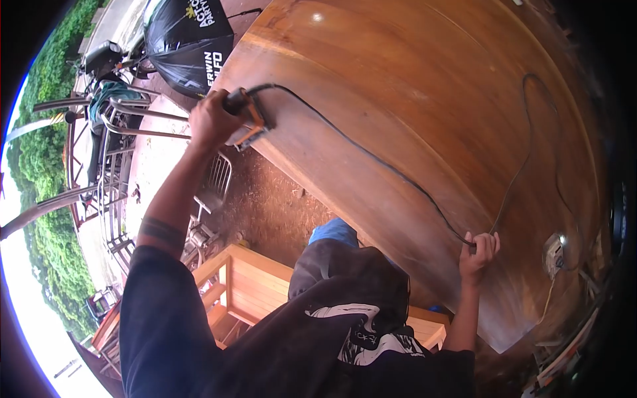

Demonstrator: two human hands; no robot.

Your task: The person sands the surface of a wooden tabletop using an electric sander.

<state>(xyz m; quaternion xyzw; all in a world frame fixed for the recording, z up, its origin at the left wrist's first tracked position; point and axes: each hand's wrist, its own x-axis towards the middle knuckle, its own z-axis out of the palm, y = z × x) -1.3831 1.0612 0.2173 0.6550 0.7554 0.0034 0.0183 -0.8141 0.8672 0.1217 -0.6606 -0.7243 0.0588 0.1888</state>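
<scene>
My left hand is closed around the black grip of an orange-and-black corded sander, at the left edge of a large wooden tabletop. The sander's underside is turned away, and I cannot tell whether it touches the wood. From its back end a black cord runs across the tabletop to my right hand. There my right fingers are wrapped round the cord, near the front edge of the wood. Beyond that hand the cord loops over the far right part of the surface.
A whitish outlet box sits at the tabletop's right side, near the cord. A pale wooden bench stands close in front of my body. A black umbrella and metal railings are at the left. Dust and shavings cover the ground.
</scene>
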